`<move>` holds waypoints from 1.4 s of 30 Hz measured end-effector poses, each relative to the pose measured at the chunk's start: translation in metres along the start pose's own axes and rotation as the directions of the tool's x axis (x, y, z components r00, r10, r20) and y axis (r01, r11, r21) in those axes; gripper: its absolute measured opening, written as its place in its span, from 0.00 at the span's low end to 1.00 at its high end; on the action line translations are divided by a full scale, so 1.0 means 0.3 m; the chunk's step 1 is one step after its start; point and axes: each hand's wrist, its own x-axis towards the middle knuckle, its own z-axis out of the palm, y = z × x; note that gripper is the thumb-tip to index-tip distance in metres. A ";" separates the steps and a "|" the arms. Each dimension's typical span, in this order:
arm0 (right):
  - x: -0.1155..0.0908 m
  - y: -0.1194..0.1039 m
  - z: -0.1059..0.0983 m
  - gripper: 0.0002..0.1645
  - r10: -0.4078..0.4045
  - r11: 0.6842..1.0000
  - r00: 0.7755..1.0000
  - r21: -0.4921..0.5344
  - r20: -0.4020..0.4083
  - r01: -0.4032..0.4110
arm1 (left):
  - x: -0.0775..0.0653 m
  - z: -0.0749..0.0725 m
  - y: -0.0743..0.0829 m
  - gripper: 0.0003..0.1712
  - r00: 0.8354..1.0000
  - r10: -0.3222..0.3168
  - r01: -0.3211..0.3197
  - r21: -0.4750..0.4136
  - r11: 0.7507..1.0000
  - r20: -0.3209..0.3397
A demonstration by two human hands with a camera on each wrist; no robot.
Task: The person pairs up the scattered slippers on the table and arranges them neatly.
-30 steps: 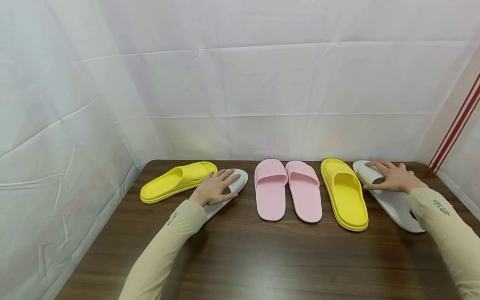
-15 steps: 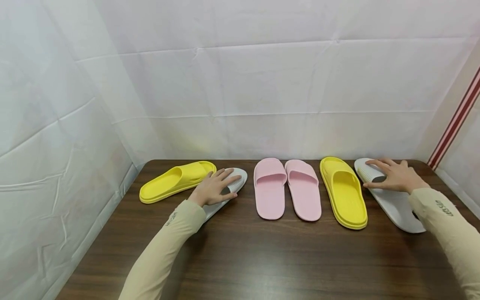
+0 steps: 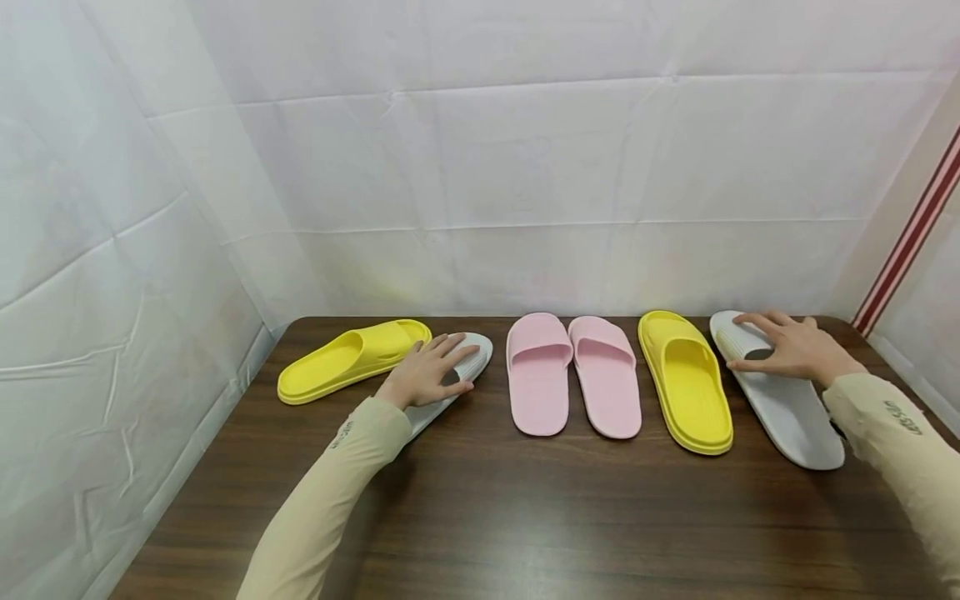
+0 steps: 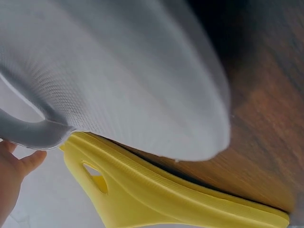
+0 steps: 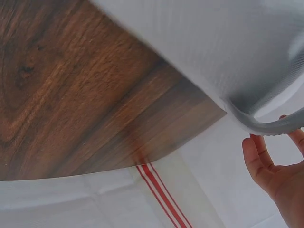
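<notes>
Over the strap of a light grey slipper (image 3: 437, 410) at the left lies my left hand (image 3: 422, 377), its fingers spread and fairly straight. In the left wrist view its thumb and a fingertip touch the strap. My right hand (image 3: 802, 348) grips the strap of the other grey slipper (image 3: 791, 417) at the far right, thumb and fingers arched over it. The right wrist view shows fingertips (image 5: 256, 156) against that strap. Part of each strap is hidden under the hands. A yellow slipper (image 3: 688, 387) stands close beside the right grey one.
Another yellow slipper (image 3: 352, 360) lies slanted at the back left, near the left hand. Two pink slippers, one left (image 3: 539, 396) and one right (image 3: 611, 392), stand side by side in the middle. A white cloth wall (image 3: 525, 167) rises behind the brown wooden table (image 3: 525, 517).
The right grey slipper has turned slightly under my right hand, its toe moving right and its heel left. My left hand and its slipper stay nearly still; the view has tilted a little.
</notes>
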 end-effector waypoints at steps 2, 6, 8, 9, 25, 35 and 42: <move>-0.006 -0.005 -0.011 0.52 0.003 1.000 1.000 0.009 -0.002 -0.003 | 0.001 0.000 0.004 0.37 1.000 -0.017 0.017 -0.012 1.000 0.004; -0.015 -0.013 -0.037 0.52 0.011 0.999 1.000 0.030 -0.008 -0.011 | 0.002 0.003 0.009 0.36 0.999 -0.047 0.047 -0.043 0.998 0.002; -0.019 -0.014 -0.050 0.51 0.019 0.999 1.000 0.037 -0.011 -0.018 | 0.002 0.003 0.010 0.36 0.998 -0.058 0.058 -0.054 0.997 0.003; -0.021 -0.013 -0.056 0.51 0.025 0.999 1.000 0.038 -0.013 -0.024 | 0.003 0.003 0.010 0.36 0.998 -0.062 0.062 -0.056 0.996 0.004; -0.012 -0.187 -0.182 0.50 0.038 0.995 0.993 0.096 -0.108 -0.028 | 0.009 0.005 -0.011 0.37 0.992 -0.126 0.127 -0.077 0.989 0.023; 0.043 -0.310 -0.188 0.49 -0.005 0.996 0.987 0.085 -0.163 0.019 | 0.001 0.002 -0.038 0.38 0.984 -0.173 0.175 -0.070 0.982 0.035; 0.079 -0.394 -0.180 0.49 -0.006 0.993 0.987 0.114 -0.162 0.024 | -0.008 -0.014 -0.040 0.38 0.979 -0.202 0.203 -0.017 0.979 0.017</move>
